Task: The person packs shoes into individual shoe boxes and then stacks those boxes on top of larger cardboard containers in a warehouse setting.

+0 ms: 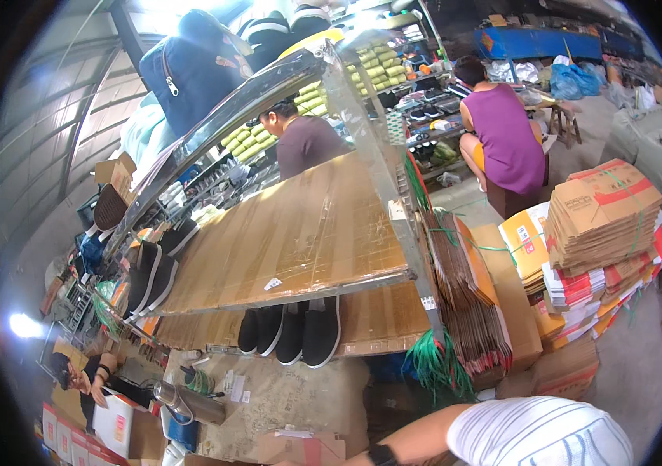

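Note:
My right forearm (420, 435) comes in at the lower right from a white striped sleeve (541, 431), with a dark band (382, 455) at the wrist. Only the back edge of my right hand (358, 460) shows at the lower rim; its fingers are cut off. The nearest thing is a brown cardboard box (300, 449) with a red strip, beside the hand at the bottom. Whether they touch cannot be made out. My left hand is out of the picture. Above stands a metal rack with a tape-covered cardboard shelf (292, 233). Black slip-on shoes (321, 332) stand on its lower level.
More dark shoes (152, 279) sit at the shelf's left end. Green twine (436, 365) hangs from the rack post. Flattened cartons (603, 217) are stacked at right. A steel flask (191, 402) stands on the worktop. One person (74, 373) handles boxes at lower left; two others are farther back.

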Demonstrator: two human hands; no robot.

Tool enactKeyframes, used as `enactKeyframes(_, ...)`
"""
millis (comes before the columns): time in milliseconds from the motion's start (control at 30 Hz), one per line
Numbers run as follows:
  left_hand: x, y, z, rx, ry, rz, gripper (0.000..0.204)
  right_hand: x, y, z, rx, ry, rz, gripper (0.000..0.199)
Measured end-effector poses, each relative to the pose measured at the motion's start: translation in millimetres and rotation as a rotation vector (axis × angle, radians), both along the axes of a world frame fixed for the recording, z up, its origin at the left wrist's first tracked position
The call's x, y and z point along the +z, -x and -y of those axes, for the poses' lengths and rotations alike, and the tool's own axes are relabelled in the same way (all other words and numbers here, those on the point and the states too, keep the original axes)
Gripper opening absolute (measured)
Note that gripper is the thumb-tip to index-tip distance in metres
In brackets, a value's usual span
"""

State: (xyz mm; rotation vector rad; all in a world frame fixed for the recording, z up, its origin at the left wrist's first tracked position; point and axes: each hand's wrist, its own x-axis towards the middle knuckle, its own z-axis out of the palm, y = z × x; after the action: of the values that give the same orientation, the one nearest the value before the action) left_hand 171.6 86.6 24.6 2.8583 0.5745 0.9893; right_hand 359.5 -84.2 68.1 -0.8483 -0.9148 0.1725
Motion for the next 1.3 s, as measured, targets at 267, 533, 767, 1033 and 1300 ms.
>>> enactKeyframes(267,-31,0,-26,-0.119,-0.322,-0.356,0.03,-28,-2,-92,-0.335,-0.193,1.151,0.021)
enactKeyframes(533,-13,-14,-13,-0.112,-0.107,-0.308,0.047,49,13,-30,0.059,0.249,0.835,0.018)
enactKeyframes(767,-2,-32,0,0.031,-0.128,-0.168,0.042,151,77,50,0.356,0.03,0.874,0.02)
enactKeyframes(1033,-5,-23,2,0.099,-0.092,-0.207,0.043,176,94,45,0.656,0.181,0.92,0.025)
enactKeyframes(1300,-3,-27,5,0.102,-0.103,-0.212,0.045,165,114,41,0.393,0.207,1.015,0.022)
